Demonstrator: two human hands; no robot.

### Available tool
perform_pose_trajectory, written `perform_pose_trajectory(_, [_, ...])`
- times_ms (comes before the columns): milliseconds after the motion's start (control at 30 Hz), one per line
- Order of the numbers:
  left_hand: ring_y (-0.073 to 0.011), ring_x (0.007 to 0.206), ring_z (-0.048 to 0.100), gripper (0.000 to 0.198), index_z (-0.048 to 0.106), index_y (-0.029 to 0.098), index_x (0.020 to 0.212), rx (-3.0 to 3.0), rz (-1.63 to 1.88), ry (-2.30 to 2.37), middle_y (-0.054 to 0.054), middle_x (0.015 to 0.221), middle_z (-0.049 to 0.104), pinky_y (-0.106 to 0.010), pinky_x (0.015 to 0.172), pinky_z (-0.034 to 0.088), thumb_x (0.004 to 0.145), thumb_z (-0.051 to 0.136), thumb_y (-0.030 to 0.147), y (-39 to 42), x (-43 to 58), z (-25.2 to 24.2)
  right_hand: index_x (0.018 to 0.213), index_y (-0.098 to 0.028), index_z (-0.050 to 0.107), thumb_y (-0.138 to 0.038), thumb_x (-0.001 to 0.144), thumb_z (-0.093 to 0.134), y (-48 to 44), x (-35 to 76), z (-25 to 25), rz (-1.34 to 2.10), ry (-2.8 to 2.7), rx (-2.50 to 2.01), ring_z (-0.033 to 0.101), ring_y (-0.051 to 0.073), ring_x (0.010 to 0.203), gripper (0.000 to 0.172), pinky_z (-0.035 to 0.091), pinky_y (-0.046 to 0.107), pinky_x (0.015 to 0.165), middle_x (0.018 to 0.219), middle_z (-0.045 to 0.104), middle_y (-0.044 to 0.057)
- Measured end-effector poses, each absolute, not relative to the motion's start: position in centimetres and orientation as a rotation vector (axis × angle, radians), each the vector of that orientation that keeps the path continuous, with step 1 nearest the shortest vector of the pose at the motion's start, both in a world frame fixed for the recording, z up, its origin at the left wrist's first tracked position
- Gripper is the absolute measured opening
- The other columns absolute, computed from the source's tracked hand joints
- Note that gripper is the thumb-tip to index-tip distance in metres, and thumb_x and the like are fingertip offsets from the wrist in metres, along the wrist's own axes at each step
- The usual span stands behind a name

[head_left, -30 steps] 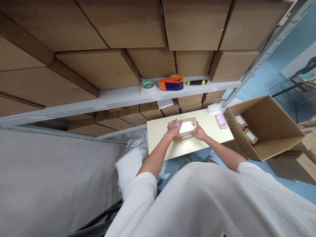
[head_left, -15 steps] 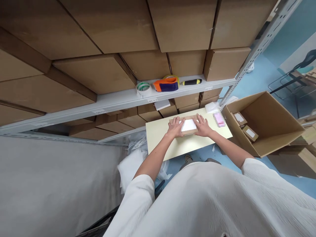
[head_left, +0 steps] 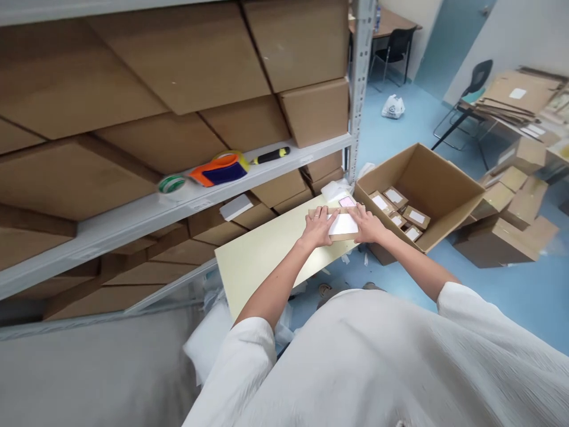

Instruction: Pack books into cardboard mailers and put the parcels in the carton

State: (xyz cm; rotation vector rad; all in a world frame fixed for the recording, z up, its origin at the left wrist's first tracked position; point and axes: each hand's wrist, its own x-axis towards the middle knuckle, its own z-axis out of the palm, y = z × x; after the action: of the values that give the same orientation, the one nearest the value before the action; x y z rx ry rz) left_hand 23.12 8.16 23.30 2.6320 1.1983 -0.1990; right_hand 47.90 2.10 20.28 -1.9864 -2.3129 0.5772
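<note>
A small cardboard box with a white label on top is between my two hands over the right part of a pale yellow table. My left hand grips its left end, thumb along the label's edge. At the opposite end, my right hand holds it, with fingers over the far side. Whether the box touches the tabletop, I cannot tell. Just beyond it lies a small pink item, partly covered. Right of the table stands a large open carton containing several small labelled boxes.
On the shelf edge ahead lie a tape roll, an orange and blue tape dispenser and a utility knife. Big cardboard boxes fill the rack. More cartons stand at right; a white bag sits on the floor.
My view has turned right, showing more of the large carton and room. Both hands have carried the small box rightward along the table, closer to the carton.
</note>
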Motion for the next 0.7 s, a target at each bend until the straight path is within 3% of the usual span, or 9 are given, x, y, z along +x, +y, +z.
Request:
perform_pose_trajectory(200, [-0.0516,0.17,0.003,0.136,0.009,0.035,0.18,2.751,-0.118,0.989,-0.017,0.186,0.011,-0.073,0.131,0.018,0.074,0.095,0.043,7.9,33.9,25.0,0.179,-0.03,0.015,-0.048,0.073,0.095,-3.1,57.4,23.8,0.356,-2.152,-2.126,0.045,0.053,0.149,0.134,0.051,0.061,0.111,0.183,0.01,0.022])
perform_pose_trajectory(433, [-0.0466,0.172,-0.003,0.12,0.013,0.03,0.179,2.754,0.169,0.765,-0.014,0.188,-0.003,-0.072,0.136,0.007,0.084,0.087,0.036,8.6,44.8,24.9,0.179,-0.033,0.011,-0.056,0.078,0.091,-7.2,66.9,25.1,0.185,-1.74,-2.416,0.046,0.053,0.144,0.13,0.055,0.062,0.103,0.182,0.01,0.022])
perform_pose_trajectory(567, [-0.0448,0.172,0.008,0.1,0.022,0.028,0.178,2.637,0.244,0.651,-0.013,0.188,0.0,-0.068,0.137,0.019,0.091,0.072,0.023,9.4,48.8,22.7,0.179,-0.032,0.01,-0.055,0.079,0.09,-8.4,70.7,24.2,0.202,-1.528,-2.547,0.046,0.051,0.144,0.13,0.053,0.061,0.105,0.183,0.006,0.022])
perform_pose_trajectory(700, [-0.0407,0.17,0.023,0.088,0.028,0.021,0.176,2.443,0.272,0.527,-0.016,0.186,0.015,-0.063,0.136,0.028,0.092,0.057,0.013,11.5,52.3,19.8,0.178,-0.031,0.015,-0.05,0.079,0.092,-9.0,72.5,22.8,0.281,-1.399,-2.643,0.046,0.05,0.144,0.127,0.052,0.059,0.107,0.182,0.008,0.022])
